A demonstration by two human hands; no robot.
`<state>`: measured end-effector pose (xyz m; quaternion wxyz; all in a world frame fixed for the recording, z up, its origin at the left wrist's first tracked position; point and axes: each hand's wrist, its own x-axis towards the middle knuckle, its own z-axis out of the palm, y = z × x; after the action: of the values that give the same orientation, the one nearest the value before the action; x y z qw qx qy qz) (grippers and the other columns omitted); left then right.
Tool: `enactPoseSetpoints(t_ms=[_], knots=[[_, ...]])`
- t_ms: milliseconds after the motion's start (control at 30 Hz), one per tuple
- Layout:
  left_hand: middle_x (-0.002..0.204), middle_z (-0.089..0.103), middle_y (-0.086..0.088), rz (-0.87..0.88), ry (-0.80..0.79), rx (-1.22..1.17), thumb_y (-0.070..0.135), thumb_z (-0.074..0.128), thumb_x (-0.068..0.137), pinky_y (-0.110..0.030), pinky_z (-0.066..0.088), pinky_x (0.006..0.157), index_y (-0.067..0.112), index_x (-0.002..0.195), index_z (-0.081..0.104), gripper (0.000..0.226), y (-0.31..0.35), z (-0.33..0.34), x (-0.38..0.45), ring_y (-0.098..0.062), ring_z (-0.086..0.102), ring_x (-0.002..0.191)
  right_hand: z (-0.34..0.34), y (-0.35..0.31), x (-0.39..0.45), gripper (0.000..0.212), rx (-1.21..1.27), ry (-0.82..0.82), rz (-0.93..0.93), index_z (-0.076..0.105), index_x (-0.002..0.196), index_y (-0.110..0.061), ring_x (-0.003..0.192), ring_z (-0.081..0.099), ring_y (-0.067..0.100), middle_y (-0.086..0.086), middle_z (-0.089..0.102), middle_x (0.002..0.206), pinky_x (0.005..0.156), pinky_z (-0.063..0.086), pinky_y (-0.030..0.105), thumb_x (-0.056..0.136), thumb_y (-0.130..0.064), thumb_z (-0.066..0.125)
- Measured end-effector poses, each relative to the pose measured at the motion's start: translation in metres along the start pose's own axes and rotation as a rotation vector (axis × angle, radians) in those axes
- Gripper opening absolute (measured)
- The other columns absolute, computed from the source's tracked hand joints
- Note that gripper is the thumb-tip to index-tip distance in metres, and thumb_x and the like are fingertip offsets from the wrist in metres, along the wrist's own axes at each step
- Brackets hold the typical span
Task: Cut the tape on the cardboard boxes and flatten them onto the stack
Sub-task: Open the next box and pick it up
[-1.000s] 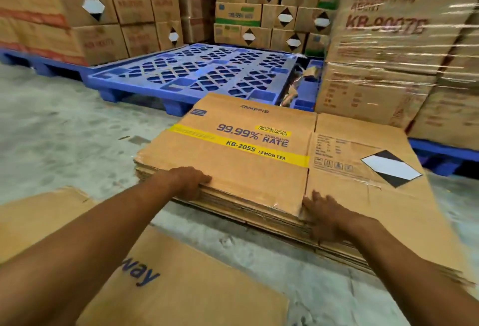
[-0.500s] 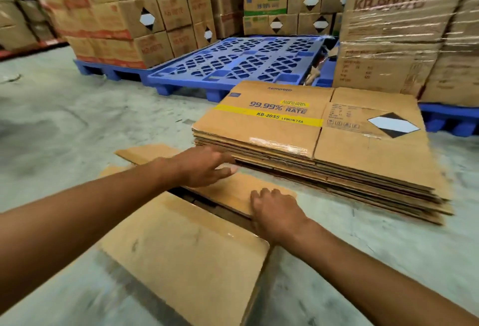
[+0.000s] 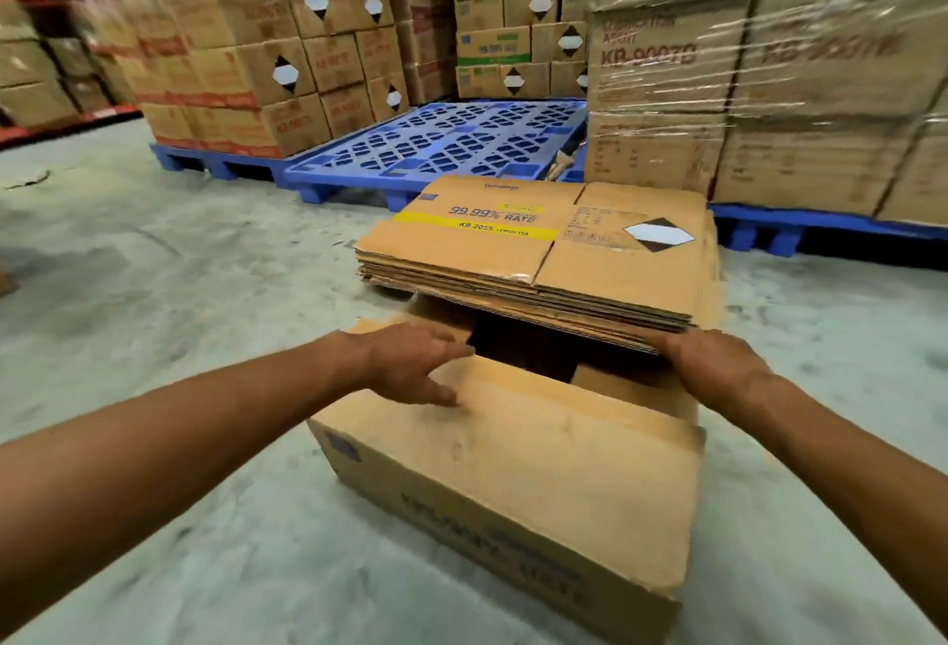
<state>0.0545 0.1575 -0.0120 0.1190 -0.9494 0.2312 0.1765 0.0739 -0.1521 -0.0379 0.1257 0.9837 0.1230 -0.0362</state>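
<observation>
1. Our left hand (image 3: 410, 362) lies palm down with fingers spread and loose on the near top flap of an open cardboard box (image 3: 518, 480), gripping nothing.
2. Our right hand (image 3: 710, 362) rests at the box's far right corner, its fingers reaching under the near edge of the stack of flattened boxes (image 3: 544, 270); we cannot tell whether it is closed on anything.
3. The box stands on the concrete floor (image 3: 154, 295) directly in front of us, its top partly open, with a dark gap showing between our two hands. Blurred dark print runs along its near side wall.
4. The stack sits just beyond the box, its near edge overhanging the box's far side. Its top sheet carries a yellow band and the words "99.99% RATE", with a black-and-white diamond label towards the right.
5. Behind the stack an empty blue plastic pallet (image 3: 441, 146) lies on the floor.
6. Shrink-wrapped pallet loads of cartons (image 3: 759, 69) rise at the right, and more stacked cartons (image 3: 267, 75) stand at the left on blue pallets.
</observation>
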Motion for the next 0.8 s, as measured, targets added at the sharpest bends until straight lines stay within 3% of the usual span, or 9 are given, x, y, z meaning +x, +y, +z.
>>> enactPoseSetpoints(t_ms=[167,267,333,433,533,600,667,733,800], knots=[[0.159,0.016,-0.004,0.11,-0.026,0.003,0.066,0.055,0.08,-0.036,0.017,0.116,0.025,0.152,0.007,0.095,0.06,-0.001,0.054,-0.023,0.015,0.145,0.017,0.053,-0.072,0.027,-0.113,0.033,0.286,0.059,0.116,-0.021,0.098,0.064,0.021,0.001,0.065,0.109,0.068,0.042,0.027,0.093,-0.012,0.05],[0.158,0.019,-0.007,0.137,-0.044,0.01,0.073,0.055,0.074,-0.04,0.016,0.117,0.026,0.152,0.005,0.104,0.076,0.004,0.077,-0.026,0.017,0.144,0.025,0.044,-0.091,0.038,-0.088,0.111,0.385,0.047,0.13,-0.014,0.104,0.062,0.024,0.007,0.064,0.115,0.078,0.047,0.029,0.093,-0.018,0.054],[0.148,0.036,-0.008,0.16,0.003,0.02,0.075,0.057,0.07,-0.04,0.028,0.109,0.024,0.148,0.021,0.099,0.081,0.004,0.078,-0.028,0.034,0.132,0.027,0.03,-0.102,0.057,-0.1,0.214,0.349,0.035,0.141,-0.01,0.117,0.052,0.031,0.015,0.057,0.127,0.096,0.043,0.036,0.092,-0.031,0.056],[0.123,0.052,-0.005,0.216,0.253,0.072,0.077,0.055,0.069,-0.036,0.039,0.09,0.024,0.128,0.04,0.081,0.072,-0.004,0.052,-0.023,0.05,0.109,0.016,-0.006,-0.114,0.034,0.132,0.355,0.086,0.054,0.119,-0.016,0.1,0.055,0.024,0.007,0.059,0.112,0.086,0.046,0.035,0.094,-0.039,0.047],[0.092,0.06,0.005,0.354,0.395,-0.072,0.084,0.036,0.072,-0.031,0.042,0.066,0.029,0.103,0.053,0.065,0.057,-0.016,0.009,-0.013,0.054,0.078,-0.019,-0.029,-0.115,0.053,0.661,0.043,0.091,0.063,0.092,-0.021,0.08,0.06,0.017,0.0,0.064,0.09,0.074,0.049,0.033,0.095,-0.059,0.026],[0.071,0.058,0.006,0.392,0.267,-0.304,0.083,0.027,0.076,-0.029,0.041,0.06,0.025,0.08,0.062,0.067,0.053,-0.027,-0.017,-0.011,0.052,0.062,-0.044,-0.026,-0.11,0.069,0.857,-0.355,0.159,0.069,0.096,-0.017,0.081,0.062,0.017,-0.001,0.066,0.093,0.083,0.053,0.039,0.09,-0.068,0.023],[0.06,0.059,0.004,0.307,-0.01,-0.575,0.07,0.03,0.086,-0.028,0.048,0.064,0.019,0.066,0.065,0.065,0.048,-0.033,-0.031,-0.011,0.055,0.058,-0.059,-0.028,-0.105,0.062,0.926,-0.719,0.136,0.064,0.116,-0.012,0.075,0.067,0.023,0.013,0.071,0.096,0.079,0.057,0.042,0.094,-0.06,0.03],[0.069,0.068,-0.004,0.219,-0.286,-0.649,0.046,0.04,0.097,-0.032,0.058,0.065,0.009,0.082,0.07,0.051,0.043,-0.03,-0.03,-0.018,0.066,0.067,-0.056,-0.039,-0.101,0.046,0.83,-0.855,0.081,0.047,0.134,-0.014,0.065,0.069,0.026,0.026,0.071,0.102,0.072,0.058,0.038,0.101,-0.043,0.034],[0.09,0.068,-0.016,0.15,-0.448,-0.538,0.024,0.045,0.099,-0.033,0.06,0.06,0.01,0.111,0.063,0.026,0.043,-0.016,-0.02,-0.03,0.07,0.077,-0.037,-0.055,-0.094,0.044,0.553,-0.845,0.041,0.032,0.143,-0.019,0.056,0.065,0.021,0.027,0.07,0.101,0.07,0.056,0.032,0.102,-0.034,0.032]])
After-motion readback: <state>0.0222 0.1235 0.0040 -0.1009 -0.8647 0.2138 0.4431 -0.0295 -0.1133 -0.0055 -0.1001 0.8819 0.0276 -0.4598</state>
